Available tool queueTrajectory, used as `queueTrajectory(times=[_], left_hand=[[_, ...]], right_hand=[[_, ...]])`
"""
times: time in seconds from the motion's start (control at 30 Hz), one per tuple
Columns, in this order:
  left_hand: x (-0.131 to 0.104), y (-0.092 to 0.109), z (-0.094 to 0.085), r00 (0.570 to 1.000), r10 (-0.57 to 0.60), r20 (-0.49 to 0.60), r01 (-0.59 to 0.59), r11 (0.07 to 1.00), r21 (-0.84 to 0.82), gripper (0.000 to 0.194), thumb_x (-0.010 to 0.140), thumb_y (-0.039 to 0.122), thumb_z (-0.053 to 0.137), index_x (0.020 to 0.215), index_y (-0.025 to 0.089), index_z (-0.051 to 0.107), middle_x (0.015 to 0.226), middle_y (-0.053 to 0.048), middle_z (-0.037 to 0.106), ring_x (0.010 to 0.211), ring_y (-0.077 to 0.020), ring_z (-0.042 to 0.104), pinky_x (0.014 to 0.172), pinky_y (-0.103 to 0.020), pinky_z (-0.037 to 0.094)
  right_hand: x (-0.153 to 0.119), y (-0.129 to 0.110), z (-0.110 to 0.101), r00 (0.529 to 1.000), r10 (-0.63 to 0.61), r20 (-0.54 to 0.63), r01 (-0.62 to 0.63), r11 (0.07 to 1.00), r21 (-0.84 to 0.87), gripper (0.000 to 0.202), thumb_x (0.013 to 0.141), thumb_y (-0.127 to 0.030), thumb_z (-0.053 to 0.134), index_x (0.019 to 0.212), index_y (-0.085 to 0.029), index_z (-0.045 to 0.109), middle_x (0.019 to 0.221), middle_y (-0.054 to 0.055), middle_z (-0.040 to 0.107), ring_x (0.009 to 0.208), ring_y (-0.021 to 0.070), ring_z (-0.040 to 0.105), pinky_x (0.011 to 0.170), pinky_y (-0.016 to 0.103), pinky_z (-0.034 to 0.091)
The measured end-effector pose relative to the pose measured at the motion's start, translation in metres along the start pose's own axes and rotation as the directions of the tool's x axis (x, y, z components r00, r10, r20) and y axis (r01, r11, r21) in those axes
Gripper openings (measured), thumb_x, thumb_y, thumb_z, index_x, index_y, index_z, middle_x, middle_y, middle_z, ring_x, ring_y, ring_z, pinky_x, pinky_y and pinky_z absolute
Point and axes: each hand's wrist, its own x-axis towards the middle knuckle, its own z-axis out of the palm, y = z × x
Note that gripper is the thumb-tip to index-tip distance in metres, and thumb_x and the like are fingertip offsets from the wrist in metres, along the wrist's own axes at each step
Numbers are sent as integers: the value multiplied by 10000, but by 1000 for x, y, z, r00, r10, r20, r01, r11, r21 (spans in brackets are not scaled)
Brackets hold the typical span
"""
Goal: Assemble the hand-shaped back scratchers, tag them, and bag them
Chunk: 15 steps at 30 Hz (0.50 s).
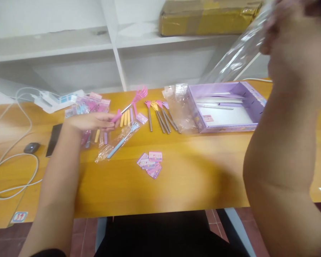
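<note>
My left hand (97,122) is closed around the handle of a pink back scratcher (126,108), its claw end pointing up and to the right. At the upper right, my right hand (286,30) is raised and blurred, with a clear plastic bag (235,53) in its fingers. A blue back scratcher (120,144) in a clear wrapper lies below my left hand. Right of the pink one are several metal rods (164,119) with pink, yellow and purple claw heads. Loose yellow handles (125,117) lie partly behind the held scratcher. Small printed cards (151,164) overlap mid-table.
A purple box (223,129) holds papers and a metal rod. Bagged scratchers (92,103) are piled near my left hand. A power strip (59,101), cables and a black mouse (31,147) are at left. White shelving (69,46) with a taped carton (208,18) stands behind.
</note>
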Motion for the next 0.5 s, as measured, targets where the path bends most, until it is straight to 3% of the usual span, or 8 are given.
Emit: queueTrajectory(times=[0.1, 0.2, 0.3, 0.4, 0.5], left_hand=[[4, 8, 8, 996, 3, -94, -7, 999, -50, 426, 1114, 628, 503, 980, 258, 666, 699, -3, 481, 587, -151, 440, 532, -300, 414], [14, 16, 19, 987, 38, -157, -44, 999, -31, 409, 1125, 604, 497, 1023, 252, 677, 762, -17, 565, 604, -141, 458, 579, -306, 428], [29, 15, 30, 998, 47, -47, -45, 998, 38, 367, 1100, 567, 572, 1154, 238, 726, 835, -44, 667, 686, -157, 578, 660, -307, 487], [44, 8, 39, 996, 0, 86, -2, 1000, 28, 419, 1080, 558, 590, 1273, 212, 727, 941, -78, 761, 848, -200, 725, 764, -315, 554], [55, -3, 44, 995, -50, 87, 54, 997, -50, 458, 1061, 568, 611, 1314, 194, 684, 1103, -120, 805, 978, -231, 794, 847, -337, 595]], right_hand=[[10, -4, 41, 973, 128, 193, -106, 987, -123, 136, 982, -127, 689, 960, -250, 741, 808, 8, 741, 588, 93, 537, 596, 336, 364], [12, 9, 87, 844, 229, 485, -107, 958, -266, 176, 994, -84, 691, 917, -235, 742, 715, -58, 713, 571, 64, 509, 629, 290, 389], [7, 33, 121, 734, 267, 625, -23, 929, -370, 180, 1043, -122, 646, 945, -219, 762, 784, -28, 764, 642, 80, 550, 699, 270, 420], [-3, 53, 140, 707, 278, 650, 20, 911, -412, 145, 997, -89, 670, 960, -182, 775, 957, 81, 816, 802, 167, 643, 830, 321, 468], [-13, 62, 148, 704, 279, 653, 56, 895, -443, 206, 971, -87, 665, 1139, -141, 773, 1203, 188, 795, 1067, 272, 681, 985, 391, 488]])
